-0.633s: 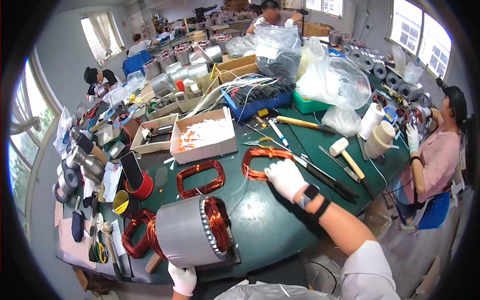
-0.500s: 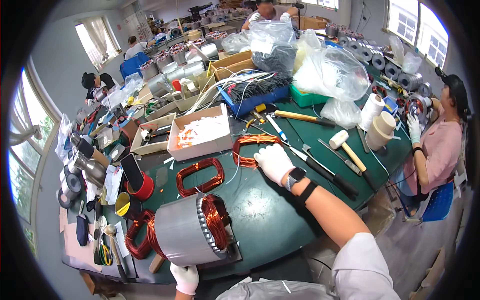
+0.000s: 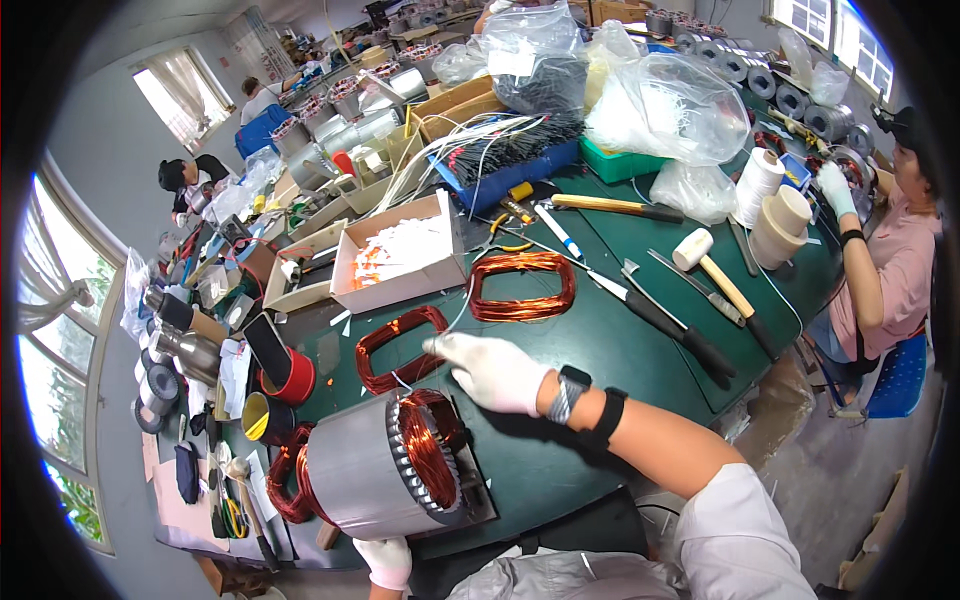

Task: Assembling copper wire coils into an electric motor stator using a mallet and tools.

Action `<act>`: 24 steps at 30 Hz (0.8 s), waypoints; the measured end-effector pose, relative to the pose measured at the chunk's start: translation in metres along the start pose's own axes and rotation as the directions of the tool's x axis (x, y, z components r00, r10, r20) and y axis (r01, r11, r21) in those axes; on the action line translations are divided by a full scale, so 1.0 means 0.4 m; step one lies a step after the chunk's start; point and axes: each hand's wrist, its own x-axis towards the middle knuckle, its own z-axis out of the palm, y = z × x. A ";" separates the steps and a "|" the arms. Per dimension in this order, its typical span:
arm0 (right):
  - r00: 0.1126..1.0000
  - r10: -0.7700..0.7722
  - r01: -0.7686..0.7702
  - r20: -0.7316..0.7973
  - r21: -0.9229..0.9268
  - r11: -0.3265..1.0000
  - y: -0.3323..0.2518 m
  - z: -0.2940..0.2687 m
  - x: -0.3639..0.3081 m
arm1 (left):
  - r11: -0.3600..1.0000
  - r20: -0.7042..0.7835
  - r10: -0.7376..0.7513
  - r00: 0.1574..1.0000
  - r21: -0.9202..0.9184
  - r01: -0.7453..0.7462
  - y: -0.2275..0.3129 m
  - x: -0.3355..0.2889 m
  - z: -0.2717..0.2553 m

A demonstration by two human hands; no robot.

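A grey cylindrical motor stator (image 3: 360,468) lies on its side near the table's front edge, copper windings (image 3: 428,450) bulging from its slotted end. My left hand (image 3: 385,562), in a white glove, touches its near lower side; the fingers are hidden. My right hand (image 3: 495,372), also gloved, hovers just above and right of the stator. Its thumb and fingertips pinch a thin whitish lead that runs toward the far copper coil (image 3: 522,287). Another copper coil (image 3: 385,362) lies flat behind the stator, partly beneath my fingertips. More copper winding (image 3: 290,480) hangs from the stator's left end.
Right of the coils lie a white-headed mallet (image 3: 715,270), black-handled tools (image 3: 665,320) and thread spools (image 3: 775,225). Behind stand a white box (image 3: 455,250) of small pieces and a blue bin (image 3: 510,180). A red cup (image 3: 290,372) stands left. A co-worker (image 3: 885,250) sits right.
My right hand has left the far coil and moved left and nearer, toward the stator, with the lead at its fingertips. My left hand stays against the stator. The view has shifted slightly.
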 end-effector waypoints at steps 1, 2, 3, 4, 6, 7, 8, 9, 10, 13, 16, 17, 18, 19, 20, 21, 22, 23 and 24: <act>1.000 0.000 0.001 -0.023 0.045 0.999 0.019 0.010 0.032 | 1.000 -0.006 -0.001 1.000 0.009 0.001 -0.011 -0.006 -0.004; 0.999 -0.009 0.012 -0.044 0.063 0.998 0.021 0.009 0.059 | 0.999 0.064 -0.034 0.997 -0.001 0.034 -0.028 -0.013 -0.005; 0.998 -0.017 0.022 -0.066 0.079 0.997 0.023 0.005 0.079 | 0.998 0.135 -0.065 0.989 -0.010 0.067 -0.043 -0.018 -0.005; 0.998 -0.019 0.024 -0.068 0.081 0.996 0.009 0.000 0.098 | 0.997 0.157 -0.080 0.984 0.010 0.080 -0.057 -0.022 -0.009; 0.996 0.060 -0.068 0.062 0.123 0.990 -0.037 -0.013 0.125 | 0.998 0.066 0.021 0.998 0.053 -0.025 -0.052 -0.018 -0.001; 0.996 0.056 -0.063 0.063 0.122 0.991 -0.034 -0.014 0.121 | 0.987 -0.016 0.131 0.991 0.095 -0.129 -0.045 -0.013 0.007; 0.993 0.108 -0.115 0.051 0.165 0.980 -0.029 -0.015 0.108 | 0.987 -0.021 0.131 0.991 0.093 -0.128 -0.042 -0.011 0.008; 0.986 0.160 -0.166 0.042 0.207 0.964 -0.023 -0.021 0.097 | 0.990 -0.010 0.118 0.993 0.080 -0.117 -0.038 -0.011 0.007; 0.980 0.195 -0.201 0.050 0.208 0.957 -0.021 -0.035 0.086 | 0.992 0.004 0.105 0.994 0.064 -0.105 -0.026 -0.009 0.005; 0.964 0.266 -0.244 -0.020 0.335 0.910 -0.011 -0.061 0.111 | 0.994 0.024 0.091 0.996 0.052 -0.092 0.012 0.003 -0.005; 0.962 0.269 -0.223 -0.051 0.423 0.878 -0.020 -0.091 0.117 | 0.998 0.036 0.050 0.998 0.024 -0.051 0.017 0.004 -0.005; 0.971 0.227 -0.189 -0.068 0.358 0.914 -0.016 -0.098 0.111 | 0.999 0.029 0.049 0.998 0.021 -0.049 0.023 0.006 -0.006; 0.973 0.222 -0.185 -0.066 0.354 0.917 -0.016 -0.101 0.101 | 1.000 0.028 0.027 0.999 -0.017 -0.026 0.030 0.009 -0.008; 0.960 0.279 -0.273 0.031 0.338 0.900 -0.028 -0.108 0.086 | 0.998 0.029 0.003 1.000 -0.056 -0.002 0.038 0.008 -0.010; 0.934 0.335 -0.358 0.126 0.314 0.879 -0.038 -0.106 0.071 | 0.998 0.024 0.000 1.000 -0.058 0.002 0.040 0.007 -0.012; 0.945 0.326 -0.321 -0.016 0.147 0.936 -0.037 -0.083 0.053 | 0.998 0.018 -0.006 1.000 -0.069 0.007 0.041 0.005 -0.014; 0.951 0.287 -0.279 -0.113 0.083 0.957 -0.021 -0.064 0.033 | 0.996 0.016 -0.004 1.000 -0.084 0.006 0.045 0.007 -0.013; 0.949 0.239 -0.241 -0.206 0.012 0.970 -0.015 -0.060 0.026 | 0.996 0.014 -0.001 1.000 -0.090 0.003 0.045 0.009 -0.008; 0.949 0.235 -0.240 -0.209 0.005 0.971 -0.008 -0.065 0.024 | 0.995 0.009 -0.003 1.000 -0.102 0.004 0.044 0.009 -0.004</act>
